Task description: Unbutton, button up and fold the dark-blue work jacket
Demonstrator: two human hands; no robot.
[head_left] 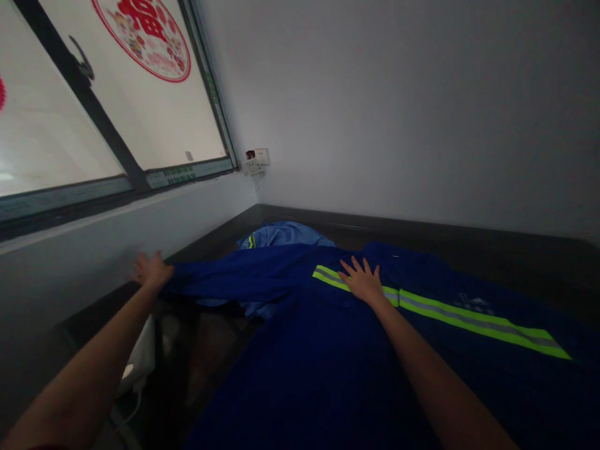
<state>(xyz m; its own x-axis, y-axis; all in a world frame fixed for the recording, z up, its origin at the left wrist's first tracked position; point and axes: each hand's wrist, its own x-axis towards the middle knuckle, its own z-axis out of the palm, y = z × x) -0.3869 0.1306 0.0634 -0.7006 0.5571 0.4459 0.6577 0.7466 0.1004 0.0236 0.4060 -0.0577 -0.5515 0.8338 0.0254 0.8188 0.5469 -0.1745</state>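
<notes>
A dark blue work jacket (328, 350) with a yellow-green and grey reflective band (473, 320) across its chest lies spread out, front side up. My right hand (364, 281) rests on the chest with its fingers spread, partly over the band. At the end of the jacket's stretched-out sleeve (234, 275) is my left hand (152, 270), fingers apart and somewhat blurred. It touches or nearly touches the cuff; which one I cannot tell. Behind and under the sleeve shows a bunched lighter blue garment (288, 234) with a small reflective patch.
The jacket lies on a dark, glossy surface (347, 232) set against a grey wall (398, 112). A window (154, 131) with red round stickers is on the left. Power sockets (257, 159) sit in the corner. Below my left forearm is a white object with a cable (140, 356).
</notes>
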